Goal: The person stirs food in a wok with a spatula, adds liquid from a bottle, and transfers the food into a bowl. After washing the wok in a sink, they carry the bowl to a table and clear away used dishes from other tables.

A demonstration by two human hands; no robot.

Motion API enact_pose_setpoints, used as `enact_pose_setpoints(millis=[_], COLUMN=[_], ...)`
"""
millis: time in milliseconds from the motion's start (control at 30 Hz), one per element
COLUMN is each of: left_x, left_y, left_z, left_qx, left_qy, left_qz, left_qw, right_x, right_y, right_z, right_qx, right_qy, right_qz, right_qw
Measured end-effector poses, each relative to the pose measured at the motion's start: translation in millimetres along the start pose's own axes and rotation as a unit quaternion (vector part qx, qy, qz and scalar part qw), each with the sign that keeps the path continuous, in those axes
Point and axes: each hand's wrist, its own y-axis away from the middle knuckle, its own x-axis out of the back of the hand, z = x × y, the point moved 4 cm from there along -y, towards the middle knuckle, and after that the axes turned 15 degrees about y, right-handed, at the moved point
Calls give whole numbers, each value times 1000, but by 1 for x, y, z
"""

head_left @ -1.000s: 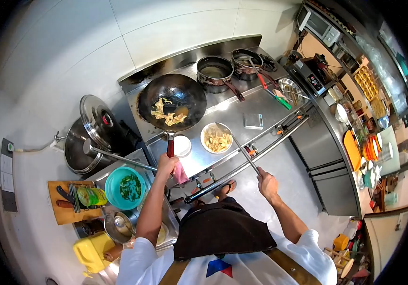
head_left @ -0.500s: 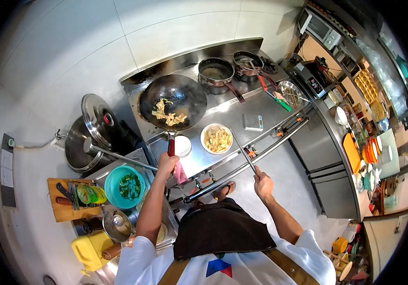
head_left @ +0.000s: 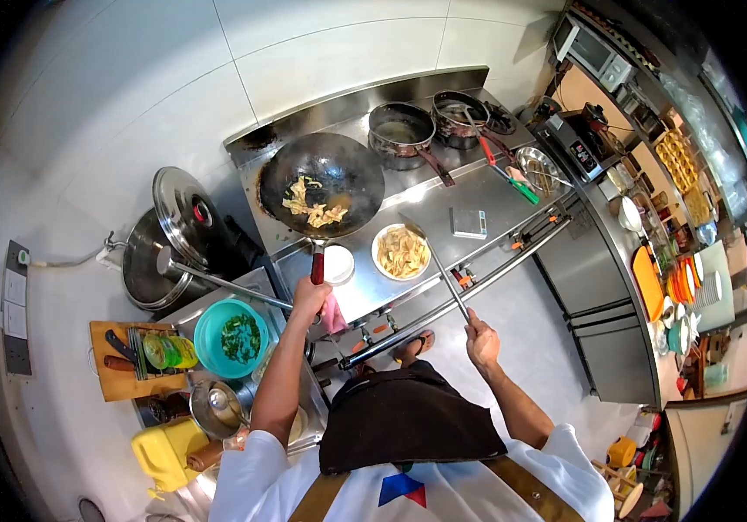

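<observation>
My left hand (head_left: 310, 298) is closed round the red handle of a large dark wok (head_left: 347, 174) on the steel stove. Light brown food pieces (head_left: 312, 207) lie in the wok's lower part. My right hand (head_left: 482, 341) grips the long metal handle of a utensil (head_left: 447, 274), whose far end reaches over a white bowl (head_left: 401, 252) of similar food. Between wok and bowl stands a white round container (head_left: 337, 264). A pink cloth (head_left: 333, 315) hangs by my left hand.
Two dark pots (head_left: 401, 132) (head_left: 460, 117) stand at the stove's back right, near a small scale (head_left: 469, 223). On the left are a teal basin (head_left: 231, 339) with greens, a stockpot (head_left: 143, 261) and a yellow jug (head_left: 164, 452). A steel rail (head_left: 417, 324) runs along the stove front.
The view has shifted slightly. Both hands keep their grips, and the wok and the food in it look nearly the same.
</observation>
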Motion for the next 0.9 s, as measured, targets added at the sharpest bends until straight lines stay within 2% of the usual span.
enact_pose_setpoints(millis=[67, 133, 167, 233, 267, 300, 333, 367, 433, 500, 567, 600, 767, 833, 900], left_x=[-1, -2, -2, -2, -1, -2, -3, -4, -3, -6, -9, -8, -6, -2, 7], left_y=[1, 4, 3, 2, 2, 3, 3, 3, 1, 2, 3, -2, -7, -8, -17], left_z=[3, 2, 4, 3, 2, 1, 0, 1, -2, -5, -5, -12, -15, -13, -21], left_qx=[-10, -3, 1, -1, -4, -3, -6, -9, -12, -13, -12, -14, -16, -28, -21], left_qy=[7, 1, -1, -3, -5, -3, 3, 9, 17, 24, 18, 26, 7, -20, -38], left_qz=[-11, -9, -2, -1, -1, 1, 2, 5, -1, -10, 0, -8, 6, 11, 23], left_qw=[1000, 1000, 1000, 1000, 1000, 1000, 1000, 1000, 1000, 1000, 1000, 1000, 1000, 999, 999], right_x=[11, 14, 2, -14, -14, -1, 12, 25, 43, 76, 76, 96, 86, 87, 83], right_y=[-2, -3, -7, -11, -12, -15, -19, -29, -49, -78, -129, -148, -249, -270, -287], right_z=[-8, -11, 0, 6, 9, 0, -12, -22, -47, -84, -99, -122, -198, -234, -268], right_qx=[-9, -29, -29, 81, 84, 10, -62, -57, -82, -51, -18, -20, 16, 22, 120], right_qy=[-13, -3, -2, -64, -63, -163, -258, -258, -438, -463, -468, -413, -270, -256, -164], right_qz=[9, -50, -48, 51, 49, -57, -163, -165, -261, -310, -328, -332, -401, -384, -410], right_qw=[1000, 998, 998, 993, 993, 985, 950, 950, 856, 829, 820, 848, 875, 887, 889])
